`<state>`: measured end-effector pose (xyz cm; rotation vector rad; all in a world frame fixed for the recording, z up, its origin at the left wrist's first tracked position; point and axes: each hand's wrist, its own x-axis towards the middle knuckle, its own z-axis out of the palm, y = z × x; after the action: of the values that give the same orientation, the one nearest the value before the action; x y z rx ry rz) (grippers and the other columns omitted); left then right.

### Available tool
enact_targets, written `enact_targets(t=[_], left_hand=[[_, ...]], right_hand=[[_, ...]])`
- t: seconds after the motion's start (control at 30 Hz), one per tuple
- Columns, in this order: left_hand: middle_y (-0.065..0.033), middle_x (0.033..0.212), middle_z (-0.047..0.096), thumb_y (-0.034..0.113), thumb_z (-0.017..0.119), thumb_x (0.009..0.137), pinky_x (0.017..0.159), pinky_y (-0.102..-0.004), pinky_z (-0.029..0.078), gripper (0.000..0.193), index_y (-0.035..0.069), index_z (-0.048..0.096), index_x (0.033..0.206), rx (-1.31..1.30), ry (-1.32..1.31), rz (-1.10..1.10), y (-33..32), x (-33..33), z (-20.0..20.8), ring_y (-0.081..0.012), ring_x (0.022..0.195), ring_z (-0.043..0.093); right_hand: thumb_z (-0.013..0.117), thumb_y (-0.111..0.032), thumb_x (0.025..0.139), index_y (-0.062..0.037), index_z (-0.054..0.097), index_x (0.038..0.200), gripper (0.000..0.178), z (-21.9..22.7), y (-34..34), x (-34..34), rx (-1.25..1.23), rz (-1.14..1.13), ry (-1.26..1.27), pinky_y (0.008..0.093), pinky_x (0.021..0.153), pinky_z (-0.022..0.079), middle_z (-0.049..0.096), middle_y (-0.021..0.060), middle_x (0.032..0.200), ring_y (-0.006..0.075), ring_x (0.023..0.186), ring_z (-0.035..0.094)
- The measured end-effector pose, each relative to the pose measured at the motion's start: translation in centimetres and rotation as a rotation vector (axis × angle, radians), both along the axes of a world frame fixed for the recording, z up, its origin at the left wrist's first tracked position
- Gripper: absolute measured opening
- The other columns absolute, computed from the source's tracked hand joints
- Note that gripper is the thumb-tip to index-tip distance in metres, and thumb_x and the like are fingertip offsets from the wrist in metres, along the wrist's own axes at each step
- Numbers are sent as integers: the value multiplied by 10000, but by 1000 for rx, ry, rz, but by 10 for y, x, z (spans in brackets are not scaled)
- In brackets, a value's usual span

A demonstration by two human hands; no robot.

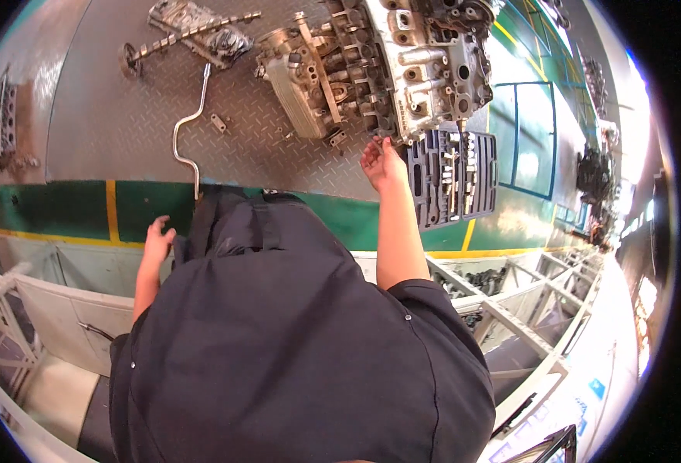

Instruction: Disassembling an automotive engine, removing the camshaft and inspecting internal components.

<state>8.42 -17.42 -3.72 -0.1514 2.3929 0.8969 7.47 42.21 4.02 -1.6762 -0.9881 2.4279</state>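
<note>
Head view, metal engine (pixel 414 58), just beside right fingers (pixel 368 157)

head: left fisheye | from wearer's head | facing downward | garment (pixel 302 355) nearest, engine (pixel 425 58) farther

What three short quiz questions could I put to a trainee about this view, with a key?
1. Multiple choice: which thing is nearest to the right hand?
A) the lobed shaft at the upper left
B) the engine assembly
C) the metal part by the far left edge

2. True or false: the bent metal rod lies to the left of the engine assembly.

3. Fill in the blank: the open tool case lies to the ____ of the right hand.

Key:
1: B, the engine assembly, whose lower end is at the fingertips.
2: True.
3: right.
</note>
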Motion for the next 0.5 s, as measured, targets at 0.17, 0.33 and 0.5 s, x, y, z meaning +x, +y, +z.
enact_targets(t=[0.17, 0.33, 0.5], left_hand=[[-221, 1238, 537, 193, 621, 819, 960, -394, 445, 471, 66, 546, 1266, 63, -83, 146, -3, 7, -12, -325, 1172, 523], [-202, 1209, 585, 169, 612, 811, 916, -374, 470, 444, 40, 561, 1234, 132, -148, 167, -19, -10, -28, -312, 1117, 570], [-203, 1144, 624, 167, 609, 801, 894, -360, 475, 432, 38, 575, 1211, 207, -239, 168, -23, -43, -27, -294, 1040, 610]], right_hand=[[488, -303, 1004, -59, 563, 946, 262, -2, -30, -1, 75, -36, 56, 310, 643, 443, 552, 50, 804, 178, 701, 513], [517, -327, 988, -49, 579, 1016, 286, 6, -82, -35, 47, 40, 111, 306, 624, 455, 561, 45, 794, 182, 680, 529], [500, -410, 982, -71, 573, 972, 347, 8, -76, -90, -111, -319, 175, 330, 700, 457, 565, 56, 849, 176, 753, 526]])
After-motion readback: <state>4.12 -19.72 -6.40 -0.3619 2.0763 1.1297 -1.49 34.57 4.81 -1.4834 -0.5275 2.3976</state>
